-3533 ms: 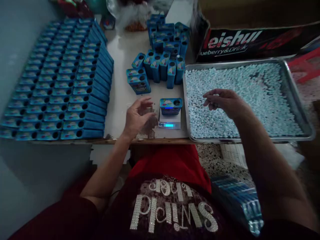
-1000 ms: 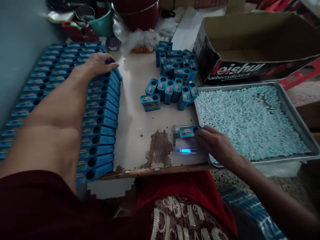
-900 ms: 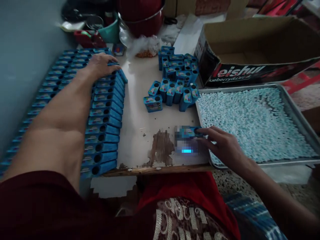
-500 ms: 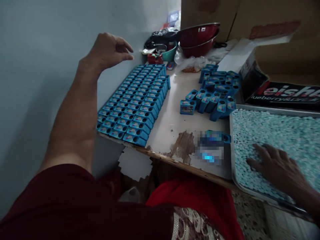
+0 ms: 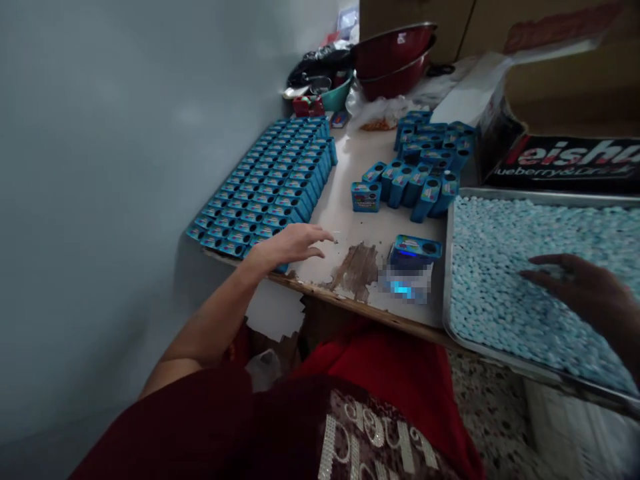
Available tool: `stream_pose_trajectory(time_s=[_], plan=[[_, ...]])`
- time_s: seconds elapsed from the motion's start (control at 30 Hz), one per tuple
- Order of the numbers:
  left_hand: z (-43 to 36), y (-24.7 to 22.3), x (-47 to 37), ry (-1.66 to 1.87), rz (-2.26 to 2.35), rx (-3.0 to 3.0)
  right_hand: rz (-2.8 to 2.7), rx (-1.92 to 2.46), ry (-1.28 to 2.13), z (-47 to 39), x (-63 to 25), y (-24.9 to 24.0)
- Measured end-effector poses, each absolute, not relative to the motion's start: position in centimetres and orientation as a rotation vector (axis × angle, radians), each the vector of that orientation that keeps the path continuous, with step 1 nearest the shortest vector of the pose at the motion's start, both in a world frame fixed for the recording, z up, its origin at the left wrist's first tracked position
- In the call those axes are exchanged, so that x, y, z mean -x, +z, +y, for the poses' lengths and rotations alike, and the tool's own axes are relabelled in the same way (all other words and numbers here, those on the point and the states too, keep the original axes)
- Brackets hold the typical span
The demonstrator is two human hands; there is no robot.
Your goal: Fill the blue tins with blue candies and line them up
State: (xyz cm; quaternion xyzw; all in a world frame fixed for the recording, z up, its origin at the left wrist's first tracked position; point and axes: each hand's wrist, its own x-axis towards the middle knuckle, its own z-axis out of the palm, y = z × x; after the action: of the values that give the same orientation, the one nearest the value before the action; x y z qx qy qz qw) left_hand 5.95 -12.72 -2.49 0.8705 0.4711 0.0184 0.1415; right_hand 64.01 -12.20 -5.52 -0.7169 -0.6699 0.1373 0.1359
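Observation:
My left hand (image 5: 295, 243) hangs over the front of the table, fingers stretched and apart, with nothing in it. It partly covers the near corner of a block of upright blue candy boxes (image 5: 270, 180) standing in tight rows. My right hand (image 5: 575, 273) is over a metal tray (image 5: 449, 267) filled with small pale blue candies (image 5: 490, 300). Its thumb and forefinger are apart; its other fingers are partly hidden. Between my hands, one blue box (image 5: 417, 247) stands beside the tray, with a pixelated patch below it. More blue boxes (image 5: 435, 157) cluster loosely behind it.
A large open carton (image 5: 565, 160) stands behind the tray. Two dark red bowls (image 5: 395, 60), a teal basin (image 5: 337, 97) and plastic bags lie at the back. A wall (image 5: 125, 167) borders the left side. The table's front edge (image 5: 350, 303) is worn.
My left hand has come down and right, from beside the wall to the front of the box rows. My right hand has lifted from lying on the candies, its fingers now more bent. The view has shifted slightly.

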Motion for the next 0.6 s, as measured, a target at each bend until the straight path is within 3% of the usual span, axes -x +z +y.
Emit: stream_pose_trajectory(time_s=[0.2, 0.4, 0.6], plan=[[-10.9, -5.9, -8.3, 0.155, 1.273, -2.481, -1.964, 2.337, 0.451, -14.7, -60.0, -1.1], [-10.0, -8.0, -7.8, 0.248, 1.21, -2.453, -1.237, 1.98, 1.222, -13.7, -60.4, -2.2], [-11.7, -8.3, -7.6, 0.431, 1.162, -2.265, -1.031, 1.701, 1.602, -12.6, -58.0, -3.9]])
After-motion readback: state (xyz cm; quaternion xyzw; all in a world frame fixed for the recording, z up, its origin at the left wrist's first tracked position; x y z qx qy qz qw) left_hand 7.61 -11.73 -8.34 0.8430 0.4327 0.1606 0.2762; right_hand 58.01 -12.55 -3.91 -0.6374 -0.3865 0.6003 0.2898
